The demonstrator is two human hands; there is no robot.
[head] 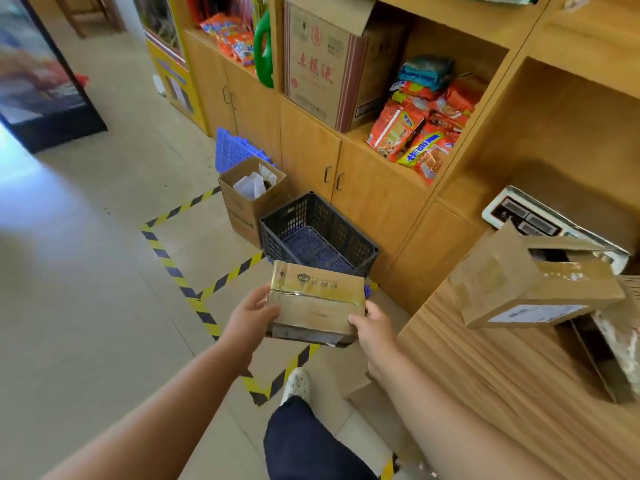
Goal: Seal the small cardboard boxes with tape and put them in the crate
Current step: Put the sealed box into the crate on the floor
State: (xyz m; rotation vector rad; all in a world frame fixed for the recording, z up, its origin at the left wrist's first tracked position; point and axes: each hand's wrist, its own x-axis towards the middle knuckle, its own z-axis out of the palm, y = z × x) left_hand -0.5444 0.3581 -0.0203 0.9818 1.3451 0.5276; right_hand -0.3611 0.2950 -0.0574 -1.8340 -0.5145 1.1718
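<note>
Cardboard wrapped in glossy tape (313,295): from the head view, the small box (322,315) is held in the air between both hands, off the desk's (485,362) left edge and just short of the dark crate (277,237) on the floor (104,271). The left hand (252,311) grasps the box's left end, thumb on top. The right hand (372,322) grasps the right end the same way. The crate appears to hold only a blue liner. A second box (502,289) lies near the desk's far left corner with a flap raised, apparently not yet sealed.

The held box looks stiff and probably light, since its walls keep their shape under the grip. The tape may be slippery, so bare cardboard at the two short ends seems the safer hold.
</note>
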